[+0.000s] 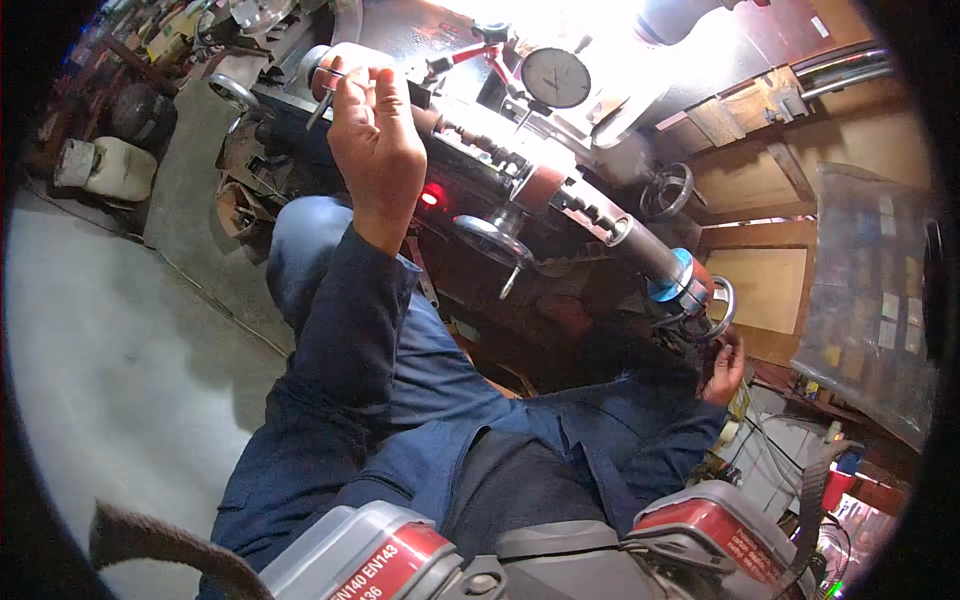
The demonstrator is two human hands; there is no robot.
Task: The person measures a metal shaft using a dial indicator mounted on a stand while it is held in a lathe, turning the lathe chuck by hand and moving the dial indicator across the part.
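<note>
My left hand point(378, 145) is raised at the far left end of a lathe-like machine, thumb and fingers pinched together. From beneath its fingers sticks a thin metal rod point(320, 108), close to a round metal head point(318, 62). My right hand point(722, 375) is at the other end, fingers curled at the lower rim of a chrome handwheel point(727, 300) beside a blue and red collar point(683, 280). Between them lies a dark stepped shaft point(480, 143), running diagonally along the machine. A round dial gauge point(556, 77) on a red jointed arm point(497, 62) stands over the shaft.
Another handwheel with a crank point(492, 240) juts toward my knees, and a dark handwheel point(668, 190) is behind the shaft. A white jug point(120, 167) stands on the left. Wooden panels point(755, 280) and a clear plastic sheet point(868, 290) are at right. A respirator point(560, 540) hangs at the bottom.
</note>
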